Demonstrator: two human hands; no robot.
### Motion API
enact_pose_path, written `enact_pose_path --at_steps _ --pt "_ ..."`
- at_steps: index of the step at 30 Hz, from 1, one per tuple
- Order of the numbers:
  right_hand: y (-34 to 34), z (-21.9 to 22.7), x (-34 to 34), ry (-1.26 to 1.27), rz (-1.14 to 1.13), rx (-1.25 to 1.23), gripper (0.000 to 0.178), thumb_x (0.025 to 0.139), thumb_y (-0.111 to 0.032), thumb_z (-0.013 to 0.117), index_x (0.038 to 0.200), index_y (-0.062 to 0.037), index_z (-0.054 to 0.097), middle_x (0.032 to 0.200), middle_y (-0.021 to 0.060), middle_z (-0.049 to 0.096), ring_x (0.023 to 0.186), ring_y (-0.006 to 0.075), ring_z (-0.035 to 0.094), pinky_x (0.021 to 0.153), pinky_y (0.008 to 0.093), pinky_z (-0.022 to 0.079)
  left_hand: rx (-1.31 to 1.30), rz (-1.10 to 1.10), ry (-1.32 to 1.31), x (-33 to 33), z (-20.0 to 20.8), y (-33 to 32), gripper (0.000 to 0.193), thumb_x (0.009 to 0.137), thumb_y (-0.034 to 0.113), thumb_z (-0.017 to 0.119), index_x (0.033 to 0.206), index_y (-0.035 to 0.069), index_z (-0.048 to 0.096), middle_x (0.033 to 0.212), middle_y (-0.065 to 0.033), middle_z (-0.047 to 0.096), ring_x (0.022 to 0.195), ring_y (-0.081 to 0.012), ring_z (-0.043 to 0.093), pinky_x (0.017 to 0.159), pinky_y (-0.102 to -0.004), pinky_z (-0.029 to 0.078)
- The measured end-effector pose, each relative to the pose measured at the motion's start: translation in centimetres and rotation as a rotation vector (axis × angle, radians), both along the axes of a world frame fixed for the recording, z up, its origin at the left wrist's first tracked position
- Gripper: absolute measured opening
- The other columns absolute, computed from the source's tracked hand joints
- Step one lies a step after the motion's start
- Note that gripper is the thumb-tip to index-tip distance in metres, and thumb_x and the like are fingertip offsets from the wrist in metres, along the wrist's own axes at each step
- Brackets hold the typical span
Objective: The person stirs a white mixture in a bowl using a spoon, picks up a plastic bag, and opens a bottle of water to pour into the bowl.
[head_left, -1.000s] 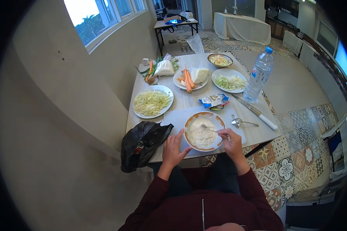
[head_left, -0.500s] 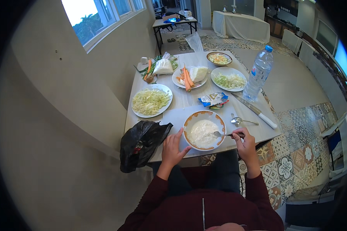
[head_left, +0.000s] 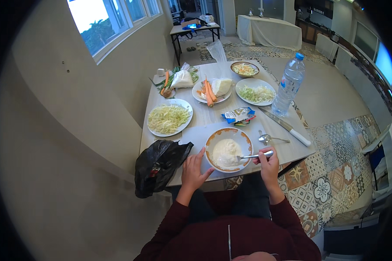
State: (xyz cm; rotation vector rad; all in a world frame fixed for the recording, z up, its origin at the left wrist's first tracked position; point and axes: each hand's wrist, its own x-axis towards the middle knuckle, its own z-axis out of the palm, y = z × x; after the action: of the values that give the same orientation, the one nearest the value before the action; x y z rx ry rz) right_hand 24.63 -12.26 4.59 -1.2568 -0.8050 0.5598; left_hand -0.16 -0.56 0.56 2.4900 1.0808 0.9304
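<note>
Bowl point(head_left: 210, 139), white, orange-patterned rim: on the table point(head_left: 206, 114), by the middle of its near edge; contains a pale, lumpy batter-like mix point(head_left: 225, 151).

Step in hand, in my judgement: mixing with a metal fork point(head_left: 256, 155). A stroke from here calls for tines kept low in the mix and a bowl held steady.

Right hand point(head_left: 268, 168): closed on the fork's handle, thumb and fingers pinching near its end; wrist just off the near edge, fork lying across the bowl's right side.

Left hand point(head_left: 193, 172): unclenched, thumb and forefinger spread against the bowl's left rim, bracing rather than grasping.

Also present: spoon point(head_left: 265, 138), right of the bowl; white-handled knife point(head_left: 299, 137), along the right edge; black plastic bag point(head_left: 157, 167), overhanging the near left corner.
</note>
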Motion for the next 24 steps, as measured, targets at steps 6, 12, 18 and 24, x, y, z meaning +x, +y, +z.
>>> enact_pose_path --at_steps 6,12,18,24 --pt "1.8 0.6 0.7 -0.060 0.018 0.101 0.008 0.097 -0.007 0.055 0.100 0.0008 0.054 0.082 0.0100 0.067 0.073 0.0126 0.066 0.069 0.0256 0.053 -0.001 0.000 -0.009 0.1 0.2 0.0 0.082 0.084 0.060 0.059 0.146 0.009 0.040 0.116 -0.0121 0.059 0.113 -0.0320 0.051 0.100 -0.0444 0.035" --pt "3.6 -1.9 1.9 -0.226 -0.056 0.120 0.008 0.095 -0.006 0.057 0.100 0.0004 0.054 0.079 0.0069 0.065 0.075 0.0131 0.067 0.069 0.0253 0.053 0.011 0.003 -0.007 0.2 0.2 -0.2 0.082 0.085 0.062 0.058 0.146 0.010 0.040 0.116 -0.0117 0.059 0.112 -0.0319 0.051 0.099 -0.0441 0.036" --pt "1.2 -1.7 0.3 -0.049 0.002 -0.031 0.008 0.094 -0.007 0.057 0.097 -0.0002 0.054 0.079 0.0065 0.064 0.071 0.0115 0.065 0.067 0.0247 0.053 0.003 -0.003 -0.017 0.0 0.3 -0.2 0.082 0.085 0.060 0.059 0.146 0.008 0.040 0.116 -0.0125 0.060 0.113 -0.0324 0.051 0.100 -0.0449 0.035" --pt "1.3 0.7 -0.4 0.055 0.035 0.046 0.008 0.095 -0.007 0.057 0.098 -0.0011 0.053 0.082 0.0067 0.064 0.068 0.0101 0.063 0.065 0.0241 0.053 0.035 0.002 -0.015 0.0 0.0 0.0 0.082 0.085 0.061 0.058 0.145 0.009 0.041 0.114 -0.0122 0.059 0.110 -0.0323 0.051 0.097 -0.0441 0.037"
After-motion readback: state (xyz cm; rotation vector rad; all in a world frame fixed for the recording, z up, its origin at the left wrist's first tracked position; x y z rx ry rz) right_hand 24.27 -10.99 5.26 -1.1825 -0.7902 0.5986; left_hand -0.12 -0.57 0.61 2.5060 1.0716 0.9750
